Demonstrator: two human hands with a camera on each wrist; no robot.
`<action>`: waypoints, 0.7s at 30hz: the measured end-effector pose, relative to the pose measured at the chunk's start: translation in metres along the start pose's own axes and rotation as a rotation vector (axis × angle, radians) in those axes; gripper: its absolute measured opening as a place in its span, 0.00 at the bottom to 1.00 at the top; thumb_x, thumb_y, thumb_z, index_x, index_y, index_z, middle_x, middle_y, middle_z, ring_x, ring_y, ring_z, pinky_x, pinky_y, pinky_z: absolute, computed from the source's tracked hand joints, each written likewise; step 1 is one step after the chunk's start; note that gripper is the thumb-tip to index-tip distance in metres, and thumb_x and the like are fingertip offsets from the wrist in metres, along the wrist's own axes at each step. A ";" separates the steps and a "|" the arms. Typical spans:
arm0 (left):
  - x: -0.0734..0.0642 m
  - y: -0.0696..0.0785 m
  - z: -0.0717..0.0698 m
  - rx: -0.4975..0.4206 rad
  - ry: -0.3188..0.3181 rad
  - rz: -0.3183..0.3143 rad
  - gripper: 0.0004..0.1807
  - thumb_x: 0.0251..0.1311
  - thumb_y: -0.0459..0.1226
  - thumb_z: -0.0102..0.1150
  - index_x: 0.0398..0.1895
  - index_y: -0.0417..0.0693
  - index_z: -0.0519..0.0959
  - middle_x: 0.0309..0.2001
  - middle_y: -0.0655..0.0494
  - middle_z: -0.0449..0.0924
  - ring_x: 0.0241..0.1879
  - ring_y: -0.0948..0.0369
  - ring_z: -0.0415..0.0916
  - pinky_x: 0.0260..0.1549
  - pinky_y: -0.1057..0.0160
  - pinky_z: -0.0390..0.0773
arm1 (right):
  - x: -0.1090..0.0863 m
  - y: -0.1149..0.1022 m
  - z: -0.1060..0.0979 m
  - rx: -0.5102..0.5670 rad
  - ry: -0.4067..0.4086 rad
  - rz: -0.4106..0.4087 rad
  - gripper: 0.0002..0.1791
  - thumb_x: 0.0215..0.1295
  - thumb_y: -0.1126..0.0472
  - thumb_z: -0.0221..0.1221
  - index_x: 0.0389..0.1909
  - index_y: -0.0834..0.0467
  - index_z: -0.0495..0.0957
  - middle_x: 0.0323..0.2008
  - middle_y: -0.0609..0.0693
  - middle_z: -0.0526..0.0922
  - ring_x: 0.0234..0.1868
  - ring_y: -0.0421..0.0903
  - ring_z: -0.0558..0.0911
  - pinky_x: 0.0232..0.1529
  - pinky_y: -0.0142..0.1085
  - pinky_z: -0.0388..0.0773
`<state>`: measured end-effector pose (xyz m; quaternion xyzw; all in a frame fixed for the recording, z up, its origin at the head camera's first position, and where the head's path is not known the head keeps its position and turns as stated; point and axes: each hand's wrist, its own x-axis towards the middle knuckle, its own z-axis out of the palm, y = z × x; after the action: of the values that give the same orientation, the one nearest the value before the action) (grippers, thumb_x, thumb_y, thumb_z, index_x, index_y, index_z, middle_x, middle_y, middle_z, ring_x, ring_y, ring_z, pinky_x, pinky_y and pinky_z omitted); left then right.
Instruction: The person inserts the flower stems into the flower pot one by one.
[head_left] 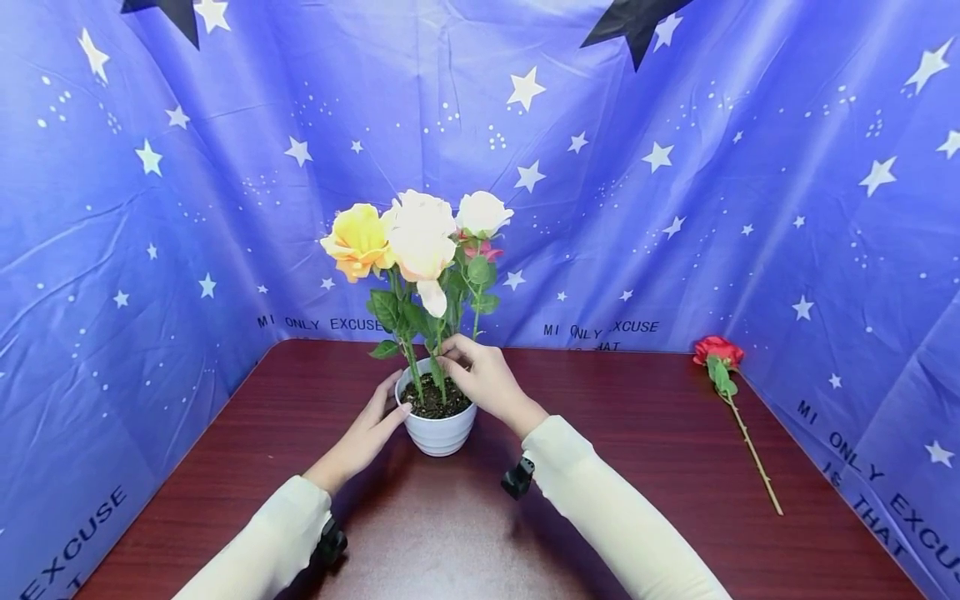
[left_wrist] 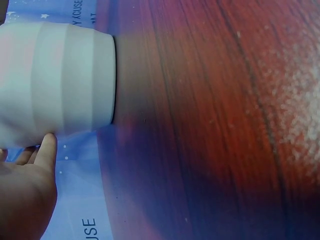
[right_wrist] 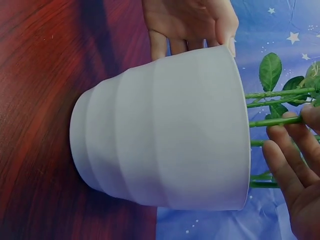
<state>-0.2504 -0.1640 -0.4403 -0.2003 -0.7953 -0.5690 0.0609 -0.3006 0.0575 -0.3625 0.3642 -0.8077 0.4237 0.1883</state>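
A white ribbed flower pot (head_left: 439,435) stands upright on the table, with dark soil and several artificial roses in it. My left hand (head_left: 369,429) holds the pot's left side, thumb at the rim. The right wrist view shows the fingers of that left hand (right_wrist: 187,25) along the pot's wall. Above the soil, my right hand (head_left: 486,379) pinches a green rose stem (right_wrist: 275,121) between thumb and fingers. A yellow rose (head_left: 358,242), a large pale rose (head_left: 422,229) and a white rose (head_left: 483,213) top the stems; a pinkish-red bloom is partly hidden behind.
On the right of the dark red wooden table (head_left: 600,500) lies a single red rose (head_left: 718,351), its long stem pointing toward the front. A blue star-patterned cloth (head_left: 450,100) hangs behind the table and along both sides. Each wrist carries a small black camera (head_left: 517,478).
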 end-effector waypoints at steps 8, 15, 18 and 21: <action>0.000 -0.003 0.000 0.010 0.005 -0.003 0.35 0.76 0.38 0.49 0.78 0.38 0.48 0.70 0.32 0.60 0.68 0.40 0.62 0.64 0.41 0.65 | -0.003 0.000 0.000 -0.055 0.017 0.000 0.05 0.66 0.63 0.66 0.35 0.55 0.78 0.28 0.43 0.84 0.28 0.37 0.81 0.32 0.33 0.78; 0.000 -0.005 0.000 0.044 0.007 0.010 0.35 0.76 0.39 0.48 0.78 0.36 0.47 0.70 0.31 0.60 0.68 0.40 0.62 0.63 0.42 0.66 | -0.004 0.004 0.004 -0.109 0.024 -0.001 0.08 0.63 0.62 0.68 0.34 0.54 0.76 0.28 0.44 0.83 0.29 0.39 0.81 0.33 0.33 0.78; 0.000 -0.004 0.000 0.043 0.005 0.009 0.35 0.76 0.39 0.49 0.78 0.37 0.47 0.70 0.31 0.60 0.68 0.39 0.62 0.63 0.41 0.65 | -0.005 0.003 0.004 -0.098 0.027 0.007 0.08 0.63 0.63 0.68 0.34 0.54 0.77 0.28 0.43 0.83 0.29 0.39 0.81 0.33 0.33 0.78; 0.001 -0.004 0.000 0.029 0.000 -0.001 0.36 0.76 0.40 0.49 0.78 0.37 0.47 0.71 0.32 0.59 0.69 0.40 0.61 0.64 0.41 0.64 | -0.006 0.003 0.004 -0.089 0.026 0.005 0.07 0.62 0.65 0.68 0.34 0.54 0.78 0.28 0.43 0.84 0.29 0.38 0.81 0.33 0.32 0.78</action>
<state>-0.2527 -0.1651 -0.4431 -0.1990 -0.8034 -0.5576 0.0637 -0.2991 0.0579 -0.3703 0.3478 -0.8241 0.3928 0.2137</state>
